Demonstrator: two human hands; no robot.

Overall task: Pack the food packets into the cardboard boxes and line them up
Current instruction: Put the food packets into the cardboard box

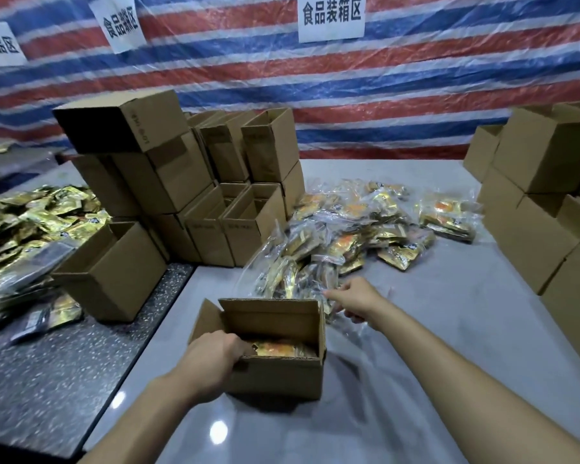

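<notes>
Head cam, single view.
I get one wide-angle look fwd & down over the worktop (449, 279), cardboard box (282, 376) close below, tarp wall (382, 95) at back.

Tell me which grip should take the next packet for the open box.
Right. The right grip is at the packet pile just behind the open box, while the left grip holds that box's near rim, steadying it.

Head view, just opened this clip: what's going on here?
A person is packing. The left hand grips the near rim of an open box on the table, with packets already inside. The right hand reaches to the pile of bagged packets just behind it; whether it holds one is blurred. More boxes stand stacked left and right.
</notes>
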